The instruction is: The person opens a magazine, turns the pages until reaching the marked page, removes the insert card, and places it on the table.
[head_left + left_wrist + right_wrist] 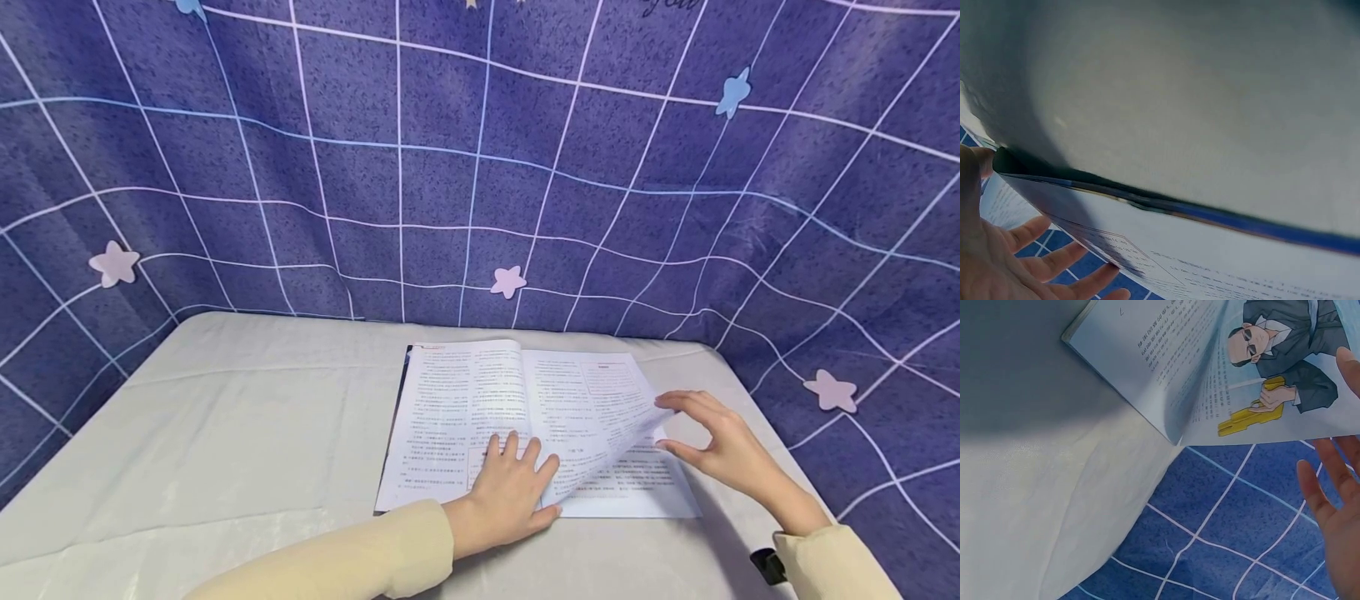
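An open book (457,400) with printed pages lies on the light-coloured cover. My left hand (510,493) rests spread near the spine at the lower edge, fingers on the left page and thumb by the bottom edge. At the right, my right hand (723,446) has the lifted page (600,458) between thumb and fingers, near its outer edge. That page bends upward toward the left. Its underside carries an illustration of a figure in a dark suit (1316,387), seen in the right wrist view. In the left wrist view, the book's blue-edged cover (1241,222) shows along the lower edge.
The pale cloth surface (225,433) spreads around the book, with soft creases. A blue grid-patterned curtain (435,183) with star shapes stands behind and at both sides. A dark band (768,567) sits at the right wrist.
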Motion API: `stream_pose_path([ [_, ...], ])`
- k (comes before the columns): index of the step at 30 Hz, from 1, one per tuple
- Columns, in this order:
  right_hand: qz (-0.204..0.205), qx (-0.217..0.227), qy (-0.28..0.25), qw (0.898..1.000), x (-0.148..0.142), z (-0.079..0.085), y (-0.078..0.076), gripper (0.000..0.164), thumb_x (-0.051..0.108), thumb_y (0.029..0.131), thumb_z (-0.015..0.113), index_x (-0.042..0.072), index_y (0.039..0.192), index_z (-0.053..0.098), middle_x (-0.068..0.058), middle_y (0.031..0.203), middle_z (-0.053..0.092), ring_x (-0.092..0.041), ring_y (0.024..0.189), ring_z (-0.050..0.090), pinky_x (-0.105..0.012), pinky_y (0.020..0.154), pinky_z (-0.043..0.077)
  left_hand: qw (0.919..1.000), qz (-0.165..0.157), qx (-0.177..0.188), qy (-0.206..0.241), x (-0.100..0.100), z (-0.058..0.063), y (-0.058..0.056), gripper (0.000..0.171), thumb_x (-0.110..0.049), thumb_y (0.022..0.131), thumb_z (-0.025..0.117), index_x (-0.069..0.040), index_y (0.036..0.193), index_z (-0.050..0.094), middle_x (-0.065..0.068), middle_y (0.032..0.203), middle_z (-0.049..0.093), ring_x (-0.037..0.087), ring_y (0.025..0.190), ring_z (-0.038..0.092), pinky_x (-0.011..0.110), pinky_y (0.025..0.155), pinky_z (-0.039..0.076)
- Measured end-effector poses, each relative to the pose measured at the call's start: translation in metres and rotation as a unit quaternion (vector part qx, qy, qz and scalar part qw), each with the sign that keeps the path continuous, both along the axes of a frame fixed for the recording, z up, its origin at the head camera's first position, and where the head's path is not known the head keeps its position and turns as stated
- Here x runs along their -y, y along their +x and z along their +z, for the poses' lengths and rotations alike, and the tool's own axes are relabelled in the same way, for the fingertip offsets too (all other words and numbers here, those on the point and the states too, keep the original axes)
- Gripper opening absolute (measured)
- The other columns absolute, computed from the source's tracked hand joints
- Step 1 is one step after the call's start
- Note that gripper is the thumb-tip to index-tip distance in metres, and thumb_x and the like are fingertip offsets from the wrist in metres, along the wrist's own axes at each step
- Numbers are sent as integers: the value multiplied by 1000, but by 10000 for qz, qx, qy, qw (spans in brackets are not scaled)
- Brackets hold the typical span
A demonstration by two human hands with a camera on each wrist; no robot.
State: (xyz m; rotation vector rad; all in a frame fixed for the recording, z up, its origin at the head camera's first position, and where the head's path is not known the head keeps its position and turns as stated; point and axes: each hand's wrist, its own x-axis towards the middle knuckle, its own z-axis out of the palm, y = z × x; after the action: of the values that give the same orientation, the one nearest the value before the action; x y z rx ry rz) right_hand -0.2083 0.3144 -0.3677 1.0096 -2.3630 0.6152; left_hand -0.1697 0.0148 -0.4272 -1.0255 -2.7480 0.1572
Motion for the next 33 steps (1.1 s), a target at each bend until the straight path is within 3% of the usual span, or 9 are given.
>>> stream_pose_path([
  [5,-121,43,-88,9999,-1,0,0,63,8,55,83,0,113,59,-12,111,61,-4,112,48,-8,98,28,10000,22,51,57,0,0,0,61,-61,86,40,-19,131,44,12,125,53,39,115,49,57,88,40],
  [13,-485,198,31,9986,-3,0,2,68,10,55,84,1,117,56,-10,115,59,0,112,45,-8,89,32,9999,6,91,134,1,0,0,60,-57,87,41,-18,132,43,13,125,53,39,115,48,56,86,42],
  [20,-173,197,33,9997,-4,-7,0,59,8,56,83,1,111,60,-11,110,61,-5,111,48,-7,99,26,9999,29,68,131,1,2,1,61,-56,87,42,-18,134,41,13,127,52,39,116,48,53,84,45],
  [26,68,64,191,9998,-2,-17,1,54,5,57,81,4,107,62,-8,107,63,-15,104,53,-6,99,25,9995,79,85,297,1,2,2,62,-54,85,46,-18,135,39,12,128,50,38,115,48,50,81,46],
  [33,237,3,153,9996,-1,-25,3,52,10,56,82,5,104,63,-8,103,63,-15,99,55,-6,97,25,9986,77,176,493,1,3,1,69,-54,84,49,-15,139,33,13,132,47,37,116,48,49,81,47],
])
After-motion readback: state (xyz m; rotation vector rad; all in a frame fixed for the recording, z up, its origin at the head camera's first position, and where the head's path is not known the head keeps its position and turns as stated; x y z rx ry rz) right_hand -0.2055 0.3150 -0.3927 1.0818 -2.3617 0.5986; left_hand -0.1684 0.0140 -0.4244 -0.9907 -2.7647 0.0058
